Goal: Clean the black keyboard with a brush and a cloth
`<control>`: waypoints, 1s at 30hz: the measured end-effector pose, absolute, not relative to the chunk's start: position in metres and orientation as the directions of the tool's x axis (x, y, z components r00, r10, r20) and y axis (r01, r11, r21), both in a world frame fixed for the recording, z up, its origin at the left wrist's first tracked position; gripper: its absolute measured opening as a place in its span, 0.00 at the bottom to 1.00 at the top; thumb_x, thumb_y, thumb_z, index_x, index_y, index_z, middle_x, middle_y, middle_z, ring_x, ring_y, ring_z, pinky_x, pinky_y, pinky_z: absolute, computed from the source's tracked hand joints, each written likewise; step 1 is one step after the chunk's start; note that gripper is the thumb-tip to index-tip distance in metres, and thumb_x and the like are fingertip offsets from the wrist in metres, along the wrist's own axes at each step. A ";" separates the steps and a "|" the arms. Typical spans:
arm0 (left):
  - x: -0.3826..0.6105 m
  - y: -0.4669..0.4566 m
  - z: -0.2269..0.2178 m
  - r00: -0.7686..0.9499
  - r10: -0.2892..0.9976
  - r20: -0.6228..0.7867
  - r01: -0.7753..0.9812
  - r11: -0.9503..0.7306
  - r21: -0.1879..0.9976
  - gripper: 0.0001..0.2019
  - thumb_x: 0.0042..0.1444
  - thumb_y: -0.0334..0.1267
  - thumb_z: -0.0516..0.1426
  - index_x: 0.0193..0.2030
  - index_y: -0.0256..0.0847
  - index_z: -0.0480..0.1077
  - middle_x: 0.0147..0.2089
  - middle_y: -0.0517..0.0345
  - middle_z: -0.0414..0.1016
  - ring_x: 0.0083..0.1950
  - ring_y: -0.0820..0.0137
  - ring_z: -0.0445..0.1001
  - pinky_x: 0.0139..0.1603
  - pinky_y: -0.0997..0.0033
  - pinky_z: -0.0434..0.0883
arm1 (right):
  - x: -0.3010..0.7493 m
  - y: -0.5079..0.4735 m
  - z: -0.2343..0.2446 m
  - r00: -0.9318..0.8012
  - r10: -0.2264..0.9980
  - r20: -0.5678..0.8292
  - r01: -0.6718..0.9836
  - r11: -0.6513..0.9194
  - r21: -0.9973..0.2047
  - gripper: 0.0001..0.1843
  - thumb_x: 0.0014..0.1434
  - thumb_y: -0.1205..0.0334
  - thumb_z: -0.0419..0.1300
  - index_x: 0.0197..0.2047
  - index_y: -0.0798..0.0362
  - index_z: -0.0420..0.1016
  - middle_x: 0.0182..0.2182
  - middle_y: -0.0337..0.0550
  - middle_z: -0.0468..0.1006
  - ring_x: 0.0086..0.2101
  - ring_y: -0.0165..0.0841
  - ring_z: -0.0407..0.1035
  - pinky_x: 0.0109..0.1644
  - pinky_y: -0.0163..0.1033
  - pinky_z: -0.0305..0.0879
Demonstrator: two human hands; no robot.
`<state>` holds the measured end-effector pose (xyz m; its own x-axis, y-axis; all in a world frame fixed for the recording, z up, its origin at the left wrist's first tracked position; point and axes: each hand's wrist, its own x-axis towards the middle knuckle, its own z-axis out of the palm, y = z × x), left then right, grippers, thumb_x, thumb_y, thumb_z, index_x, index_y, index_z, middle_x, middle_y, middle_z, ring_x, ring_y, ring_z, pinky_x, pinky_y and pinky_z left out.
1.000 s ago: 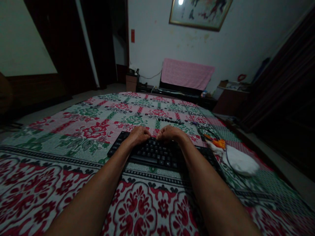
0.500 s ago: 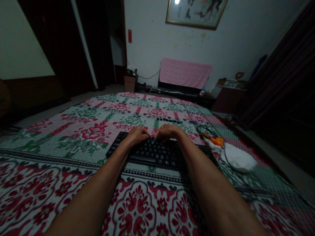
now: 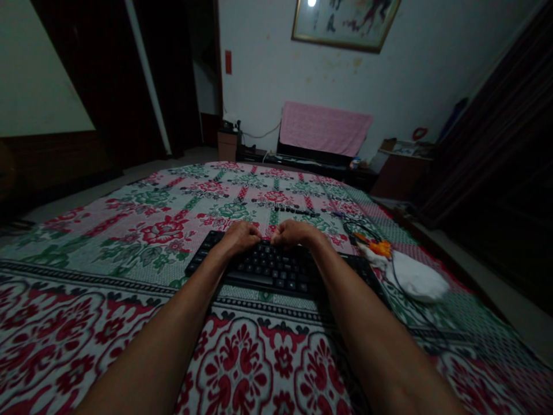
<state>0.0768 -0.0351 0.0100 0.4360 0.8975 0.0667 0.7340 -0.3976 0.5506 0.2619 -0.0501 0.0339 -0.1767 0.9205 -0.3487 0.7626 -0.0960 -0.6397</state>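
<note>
A black keyboard [image 3: 259, 270] lies flat on the patterned bedspread in front of me. My left hand [image 3: 242, 235] is closed over its far edge, fingers curled down behind and the thumb pointing right. Close beside it, my right hand [image 3: 291, 233] bends at the wrist over the top row of keys, its fingers pinched together. Whatever sits between those fingertips is hidden or too small to name. Beyond the hands, several small black pieces that look like keycaps [image 3: 297, 211] form a row on the bedspread.
Right of the keyboard lie a white cloth-like bundle [image 3: 417, 276], an orange item [image 3: 380, 248] and dark coiled cable [image 3: 367, 226]. The bedspread [image 3: 164, 199] stretches to the far side. A pink towel [image 3: 326, 127] covers something by the wall, under a framed picture [image 3: 345, 26].
Both hands stay at the far edge of the keyboard. The right hand's fingers and wrist have shifted very slightly; nothing else has visibly moved.
</note>
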 end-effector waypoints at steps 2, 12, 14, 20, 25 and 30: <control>0.077 -0.035 0.010 0.427 0.902 0.058 0.745 -0.388 0.542 0.11 0.46 0.38 0.54 0.31 0.42 0.78 0.29 0.60 0.78 0.35 0.70 0.73 0.32 0.76 0.63 | 0.260 -0.053 0.035 -0.174 0.923 -0.344 0.787 -0.080 -0.611 0.04 0.44 0.65 0.62 0.22 0.55 0.71 0.13 0.32 0.65 0.16 0.22 0.57 0.22 0.28 0.56; 0.074 -0.032 0.013 0.394 0.915 0.088 0.710 -0.363 0.603 0.12 0.47 0.38 0.55 0.35 0.41 0.78 0.36 0.59 0.79 0.39 0.70 0.74 0.38 0.77 0.66 | 0.267 -0.066 0.039 -0.239 0.938 -0.250 0.697 -0.013 -0.717 0.12 0.55 0.58 0.55 0.29 0.57 0.73 0.19 0.35 0.70 0.20 0.23 0.61 0.26 0.26 0.60; 0.072 -0.033 0.016 0.386 0.915 0.120 0.723 -0.380 0.577 0.13 0.48 0.38 0.54 0.36 0.41 0.78 0.38 0.58 0.79 0.40 0.70 0.74 0.40 0.76 0.66 | 0.271 -0.055 0.033 -0.134 0.975 -0.177 0.723 -0.026 -0.690 0.12 0.57 0.59 0.53 0.34 0.57 0.75 0.24 0.38 0.75 0.24 0.25 0.66 0.30 0.28 0.63; 0.066 -0.030 0.018 0.373 0.919 0.127 0.813 -0.390 0.432 0.14 0.53 0.40 0.49 0.30 0.43 0.76 0.34 0.56 0.79 0.40 0.67 0.73 0.40 0.73 0.64 | 0.277 -0.008 0.009 0.072 0.979 0.193 0.927 0.006 -0.376 0.20 0.57 0.67 0.50 0.53 0.53 0.70 0.46 0.45 0.75 0.46 0.33 0.68 0.50 0.33 0.60; 0.063 -0.029 0.016 0.384 0.917 0.113 0.824 -0.395 0.407 0.15 0.53 0.41 0.48 0.28 0.42 0.75 0.32 0.56 0.77 0.37 0.68 0.73 0.36 0.73 0.62 | 0.279 0.023 0.005 0.042 0.984 0.176 0.990 -0.017 -0.143 0.23 0.60 0.65 0.46 0.59 0.53 0.63 0.48 0.51 0.74 0.48 0.37 0.68 0.51 0.36 0.59; 0.063 -0.029 0.014 0.418 0.899 0.132 0.806 -0.434 0.401 0.15 0.53 0.40 0.48 0.27 0.40 0.75 0.29 0.55 0.76 0.35 0.68 0.71 0.34 0.73 0.61 | 0.276 0.047 0.008 0.044 0.993 0.106 0.996 -0.035 -0.085 0.19 0.59 0.63 0.48 0.51 0.52 0.72 0.46 0.53 0.75 0.47 0.40 0.68 0.49 0.39 0.61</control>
<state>0.0626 -0.0293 0.0143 0.4183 0.8986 0.1321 0.8063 -0.4344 0.4015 0.2757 0.0471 0.0083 0.0440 0.9934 0.1060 0.9958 -0.0350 -0.0850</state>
